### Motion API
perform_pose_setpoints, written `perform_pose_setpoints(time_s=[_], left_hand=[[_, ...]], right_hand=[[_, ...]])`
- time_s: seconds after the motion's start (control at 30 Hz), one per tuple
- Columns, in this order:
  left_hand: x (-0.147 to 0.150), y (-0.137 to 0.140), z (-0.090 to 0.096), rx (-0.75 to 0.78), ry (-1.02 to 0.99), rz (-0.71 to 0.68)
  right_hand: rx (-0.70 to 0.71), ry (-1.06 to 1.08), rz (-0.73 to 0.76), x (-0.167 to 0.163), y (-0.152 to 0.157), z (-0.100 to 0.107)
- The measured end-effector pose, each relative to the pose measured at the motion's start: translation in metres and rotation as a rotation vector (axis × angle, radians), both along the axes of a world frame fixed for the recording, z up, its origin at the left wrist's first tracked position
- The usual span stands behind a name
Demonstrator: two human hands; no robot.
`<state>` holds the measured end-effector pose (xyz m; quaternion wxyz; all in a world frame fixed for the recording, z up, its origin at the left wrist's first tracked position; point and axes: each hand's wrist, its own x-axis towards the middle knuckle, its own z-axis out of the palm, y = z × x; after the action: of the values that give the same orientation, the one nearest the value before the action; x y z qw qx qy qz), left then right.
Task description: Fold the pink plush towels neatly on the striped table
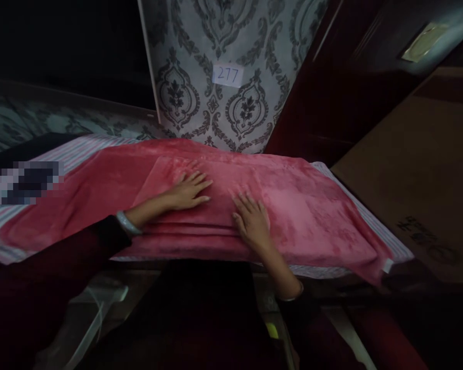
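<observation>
A pink plush blanket (pixel 308 205) is spread over a table, with a folded, layered section in its middle. My left hand (pixel 188 191) lies flat on the left part of that folded section, fingers spread and pointing right. On its right part rests my right hand (pixel 252 218), palm down, its fingers stretched away from me. Neither hand grips the cloth. Several fold edges show along the near side, between and below my hands. A bracelet circles my left wrist.
Beneath the blanket lies a striped cloth (pixel 77 149), showing at both ends. A pixelated dark object (pixel 31 180) sits on the left. A cardboard box (pixel 416 169) stands at right. Behind are a dark screen (pixel 65 51), patterned wallpaper and a paper (pixel 227 75) marked 277.
</observation>
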<state>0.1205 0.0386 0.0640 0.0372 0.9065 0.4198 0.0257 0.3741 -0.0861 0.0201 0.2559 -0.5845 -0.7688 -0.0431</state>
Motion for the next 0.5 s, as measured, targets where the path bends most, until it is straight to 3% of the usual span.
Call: perform_pose_setpoints(time_s=[0.1,0.23,0.5], left_hand=[[-0.014,-0.031,-0.016,0.009,0.0,0.051],[-0.026,-0.046,-0.037,0.046,-0.029,0.134],[-0.027,-0.047,-0.042,0.062,-0.076,0.121]], right_hand=[[-0.066,-0.066,0.041,-0.016,0.01,-0.006],[-0.106,-0.147,0.075,-0.021,0.008,-0.027],[-0.034,-0.109,0.043,-0.013,-0.022,-0.046]])
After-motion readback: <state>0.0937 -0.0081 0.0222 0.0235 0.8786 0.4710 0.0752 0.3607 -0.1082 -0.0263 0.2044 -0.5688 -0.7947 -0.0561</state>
